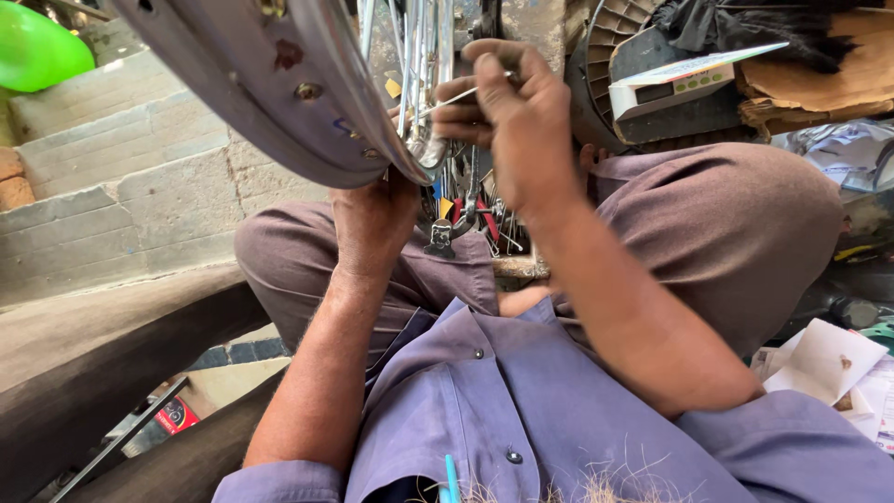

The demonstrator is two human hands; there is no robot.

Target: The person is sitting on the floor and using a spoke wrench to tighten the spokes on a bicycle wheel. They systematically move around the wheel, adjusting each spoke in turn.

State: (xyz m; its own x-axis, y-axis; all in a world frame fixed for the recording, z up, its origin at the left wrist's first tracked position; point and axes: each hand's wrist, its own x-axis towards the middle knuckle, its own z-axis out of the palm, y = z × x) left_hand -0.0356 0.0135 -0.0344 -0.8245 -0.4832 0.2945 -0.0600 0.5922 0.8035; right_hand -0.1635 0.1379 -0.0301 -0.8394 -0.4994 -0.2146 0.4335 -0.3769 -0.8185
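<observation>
One shiny silver metal wheel rim [279,102] up close, left hand [372,219] gripping its lower edge, fingers wrapped round it. Right hand [512,121] fingers pinch one thin steel spoke [447,99]. Just below them: a jumble of tools, one with red-handled pliers [473,212].

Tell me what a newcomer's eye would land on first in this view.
First, the big metal wheel rim across the top left, braced from below by the left hand. Next, the right hand at top centre, pinching a thin spoke among the others. Behind the hands, a heap of tools lies between the knees.
</observation>
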